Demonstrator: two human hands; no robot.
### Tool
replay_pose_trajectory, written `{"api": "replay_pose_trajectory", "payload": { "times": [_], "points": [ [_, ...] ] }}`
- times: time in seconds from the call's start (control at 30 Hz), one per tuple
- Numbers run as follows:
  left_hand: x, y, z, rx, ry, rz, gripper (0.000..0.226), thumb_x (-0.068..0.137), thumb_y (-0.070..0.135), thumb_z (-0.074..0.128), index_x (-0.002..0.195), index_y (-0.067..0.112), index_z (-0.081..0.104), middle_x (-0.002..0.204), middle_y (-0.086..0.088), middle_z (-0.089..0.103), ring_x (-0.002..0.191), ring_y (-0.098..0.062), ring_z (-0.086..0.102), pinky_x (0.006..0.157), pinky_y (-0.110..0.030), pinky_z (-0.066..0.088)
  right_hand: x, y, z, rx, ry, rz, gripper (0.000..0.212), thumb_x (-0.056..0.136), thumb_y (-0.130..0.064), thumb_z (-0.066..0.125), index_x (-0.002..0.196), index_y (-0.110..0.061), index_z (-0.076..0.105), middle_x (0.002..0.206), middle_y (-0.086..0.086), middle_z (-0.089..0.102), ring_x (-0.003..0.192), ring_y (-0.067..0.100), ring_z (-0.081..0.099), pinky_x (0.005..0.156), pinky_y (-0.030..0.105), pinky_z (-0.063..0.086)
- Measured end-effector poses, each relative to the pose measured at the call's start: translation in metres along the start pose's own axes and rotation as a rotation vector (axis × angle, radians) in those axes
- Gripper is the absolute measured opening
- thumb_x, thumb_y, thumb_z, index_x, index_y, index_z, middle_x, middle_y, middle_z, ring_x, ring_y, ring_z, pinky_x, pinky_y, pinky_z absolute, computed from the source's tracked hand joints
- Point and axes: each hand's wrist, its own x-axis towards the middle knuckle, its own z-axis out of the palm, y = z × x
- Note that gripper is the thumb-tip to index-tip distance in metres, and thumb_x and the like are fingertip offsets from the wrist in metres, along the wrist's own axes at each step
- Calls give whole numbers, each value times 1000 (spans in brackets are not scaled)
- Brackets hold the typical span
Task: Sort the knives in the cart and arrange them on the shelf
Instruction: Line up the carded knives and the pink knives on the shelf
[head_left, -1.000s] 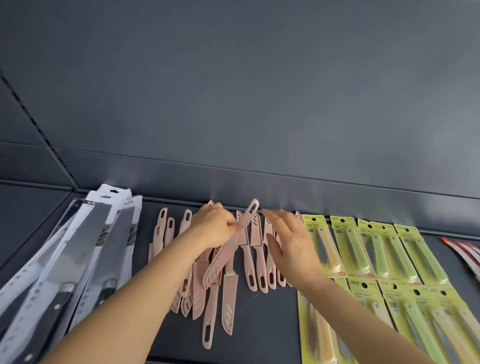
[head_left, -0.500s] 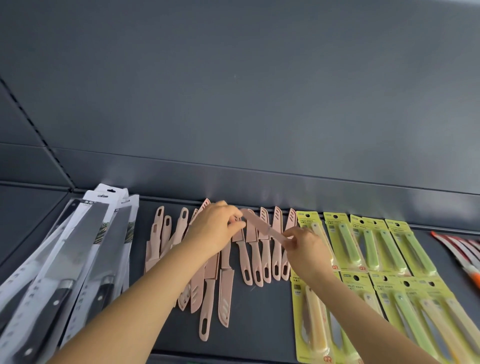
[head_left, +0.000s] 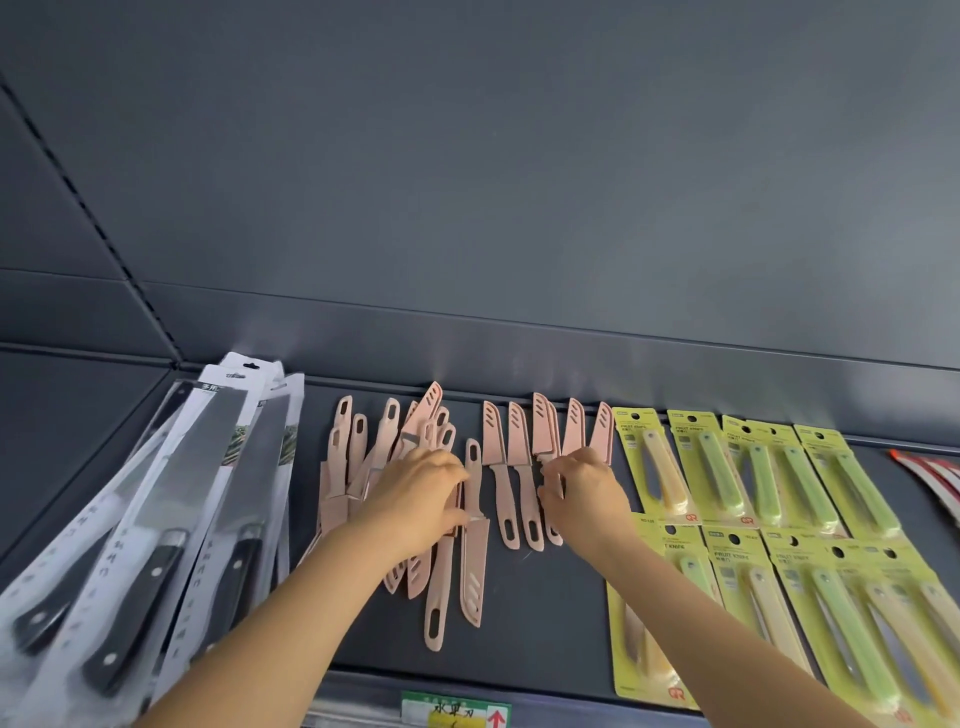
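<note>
On the dark shelf (head_left: 540, 618) lie many pink sheathed knives. A jumbled pile of them (head_left: 358, 467) lies left of centre. To its right is a neat row of pink knives (head_left: 506, 467), sheath tips toward the back wall. My left hand (head_left: 418, 493) rests on the pile with its fingers curled round a pink knife (head_left: 474, 551) whose handle points to the back. My right hand (head_left: 584, 493) grips a pink knife (head_left: 541, 431) lying in the row, third from its left end. The cart is out of view.
Large black-handled kitchen knives in white packs (head_left: 171, 519) fan out at the left. Yellow cards with green and cream fruit knives (head_left: 779, 493) fill the right. Red-edged items (head_left: 935, 473) lie at the far right. A price label (head_left: 457, 714) sits on the shelf's front edge.
A pink knife went from my left hand to my right hand, which has laid it down into the row. My left hand dropped back onto the pile.
</note>
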Motion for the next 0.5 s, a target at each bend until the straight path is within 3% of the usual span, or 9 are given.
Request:
{"api": "replay_pose_trajectory", "payload": {
  "times": [0.1, 0.2, 0.33, 0.5],
  "points": [
    [-6, -6, 1, 14, 85, -37, 47, 88, 40, 58, 132, 26, 49, 143, 10, 40, 133, -13, 33, 111, -35, 29, 3, -10, 3, -12, -20, -83, 27, 91, -13, 52, 112, -13, 68, 115, 4, 55, 104, 22, 55, 79, 24, 43],
    [-14, -10, 4, 50, 78, -71, 56, 86, 47, 57, 137, 27, 44, 147, 11, 33, 135, -14, 26, 111, -37, 23, 11, -29, 5, -10, -101, -172, 26, 91, -13, 54, 115, -13, 66, 116, 6, 59, 99, 22, 59, 81, 23, 44],
    [-21, -16, 8, 51, 104, -111, 64, 82, 56, 56, 138, 28, 41, 149, 11, 25, 138, -16, 17, 111, -40, 18, 22, -49, 13, -172, -285, -386, 39, 87, -3, 58, 123, -16, 60, 125, 5, 53, 115, 24, 50, 94, 32, 46],
    [-25, -14, 15, 13, 106, -89, 67, 77, 60, 59, 136, 34, 41, 137, 12, 32, 128, -15, 24, 106, -38, 22, 37, -55, 16, -335, -417, -522, 41, 82, 5, 59, 117, -17, 61, 119, 6, 48, 105, 27, 54, 87, 39, 49]
  ]
}}
